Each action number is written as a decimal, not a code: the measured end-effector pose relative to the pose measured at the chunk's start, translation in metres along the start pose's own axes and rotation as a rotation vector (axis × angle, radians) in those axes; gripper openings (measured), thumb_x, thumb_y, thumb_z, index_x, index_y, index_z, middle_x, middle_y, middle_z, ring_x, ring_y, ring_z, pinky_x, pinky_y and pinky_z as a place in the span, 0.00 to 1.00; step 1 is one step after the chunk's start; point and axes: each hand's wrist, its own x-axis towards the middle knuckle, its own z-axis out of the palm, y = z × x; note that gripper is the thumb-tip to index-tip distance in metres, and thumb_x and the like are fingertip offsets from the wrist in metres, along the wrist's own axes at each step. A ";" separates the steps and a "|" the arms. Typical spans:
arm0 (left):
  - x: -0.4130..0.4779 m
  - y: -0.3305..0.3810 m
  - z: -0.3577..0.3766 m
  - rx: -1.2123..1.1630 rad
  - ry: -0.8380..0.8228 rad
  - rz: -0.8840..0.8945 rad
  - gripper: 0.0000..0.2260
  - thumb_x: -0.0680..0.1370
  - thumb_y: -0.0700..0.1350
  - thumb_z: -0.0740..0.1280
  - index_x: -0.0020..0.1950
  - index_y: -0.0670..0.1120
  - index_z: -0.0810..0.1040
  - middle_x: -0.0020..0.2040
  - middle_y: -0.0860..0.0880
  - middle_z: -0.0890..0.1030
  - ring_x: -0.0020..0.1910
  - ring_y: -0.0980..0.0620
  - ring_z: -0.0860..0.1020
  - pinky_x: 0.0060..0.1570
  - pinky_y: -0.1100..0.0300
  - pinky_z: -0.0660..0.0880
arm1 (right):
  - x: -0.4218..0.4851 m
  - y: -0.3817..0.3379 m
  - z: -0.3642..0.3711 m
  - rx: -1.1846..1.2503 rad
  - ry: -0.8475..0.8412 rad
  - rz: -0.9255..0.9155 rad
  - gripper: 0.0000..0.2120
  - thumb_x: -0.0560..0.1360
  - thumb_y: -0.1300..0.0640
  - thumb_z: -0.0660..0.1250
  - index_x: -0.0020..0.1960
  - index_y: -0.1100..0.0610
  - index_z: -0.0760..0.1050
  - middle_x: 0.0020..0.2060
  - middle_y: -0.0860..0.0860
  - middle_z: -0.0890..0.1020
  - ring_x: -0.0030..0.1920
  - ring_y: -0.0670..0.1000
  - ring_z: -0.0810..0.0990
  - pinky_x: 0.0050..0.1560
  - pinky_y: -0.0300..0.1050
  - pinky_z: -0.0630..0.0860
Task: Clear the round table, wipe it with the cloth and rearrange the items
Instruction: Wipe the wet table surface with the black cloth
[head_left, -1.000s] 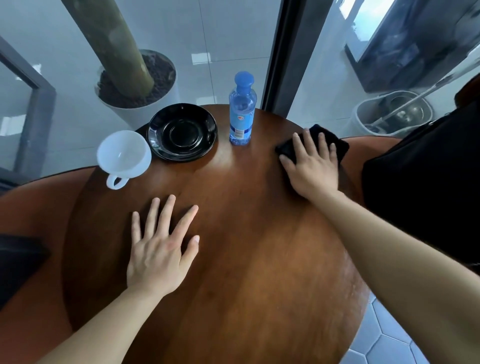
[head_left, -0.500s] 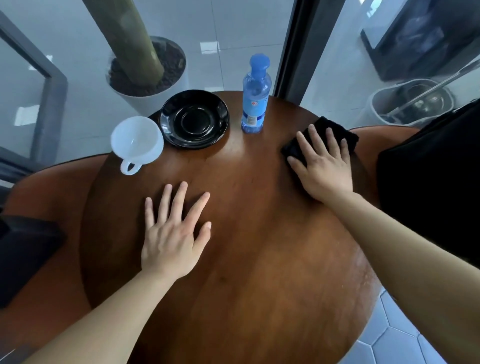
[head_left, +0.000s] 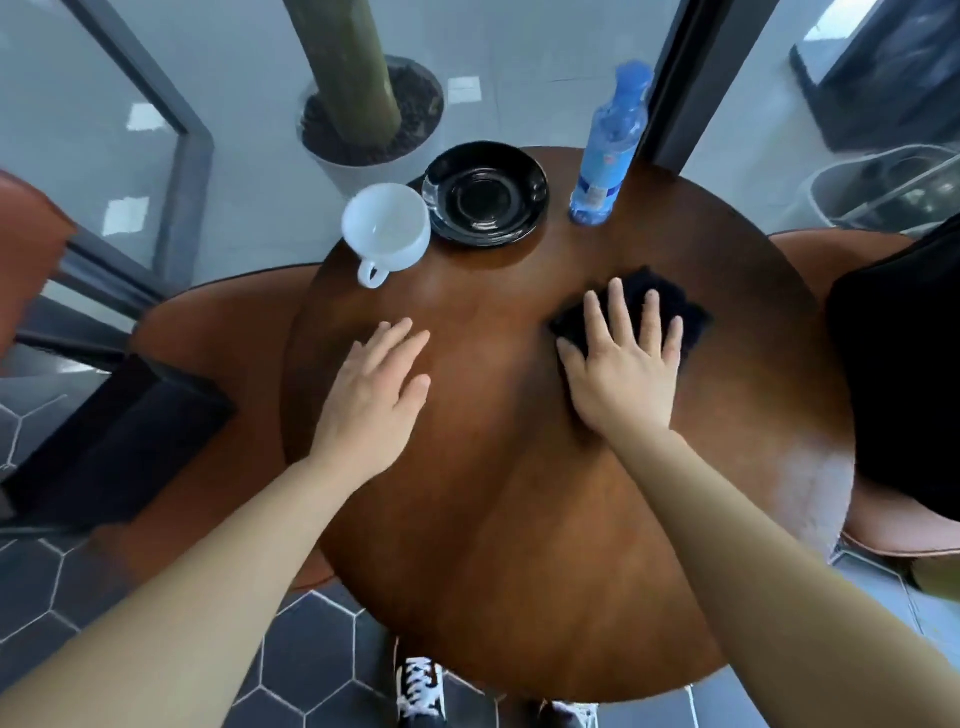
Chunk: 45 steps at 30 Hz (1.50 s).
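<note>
Surface: I see the round wooden surface (head_left: 519, 519) from above, with bare wood between and below my two hands.
Right grip: my right hand (head_left: 621, 379) lies flat, fingers spread wide, pressing down on the black cloth (head_left: 670, 301); nothing is pinched in it.
Cloth: it sits on the right half of the surface, its far edge and right corner showing past my fingertips.
Left grip: my left hand (head_left: 374, 395) rests palm down on the wood, fingers open and together, holding nothing.
Cup: the white cup (head_left: 387, 228) stands upright at the far left edge, handle toward me.
Saucers: the black saucers (head_left: 485, 193) are stacked just beside the cup, touching it.
Bottle: the blue water bottle (head_left: 608, 156) stands at the far edge, right of the saucers and apart from them.
</note>
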 end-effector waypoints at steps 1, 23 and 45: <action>-0.014 -0.018 -0.009 0.039 0.011 0.000 0.22 0.84 0.48 0.58 0.79 0.50 0.64 0.82 0.52 0.59 0.82 0.52 0.52 0.80 0.53 0.45 | -0.009 -0.027 0.004 0.003 0.009 -0.023 0.31 0.82 0.36 0.49 0.81 0.47 0.55 0.82 0.48 0.53 0.81 0.60 0.45 0.79 0.63 0.42; -0.081 -0.070 0.007 0.472 -0.024 0.132 0.29 0.82 0.57 0.49 0.80 0.44 0.59 0.80 0.35 0.57 0.80 0.36 0.54 0.78 0.39 0.53 | -0.191 -0.108 0.036 -0.028 -0.032 -0.360 0.29 0.80 0.39 0.57 0.79 0.46 0.61 0.81 0.49 0.58 0.81 0.60 0.50 0.78 0.65 0.50; -0.072 0.001 0.057 0.419 0.003 0.244 0.26 0.80 0.58 0.52 0.79 0.57 0.62 0.81 0.41 0.58 0.80 0.37 0.54 0.75 0.31 0.48 | -0.249 0.022 0.028 -0.013 0.082 0.089 0.29 0.77 0.39 0.61 0.76 0.47 0.68 0.79 0.51 0.63 0.79 0.62 0.57 0.76 0.65 0.55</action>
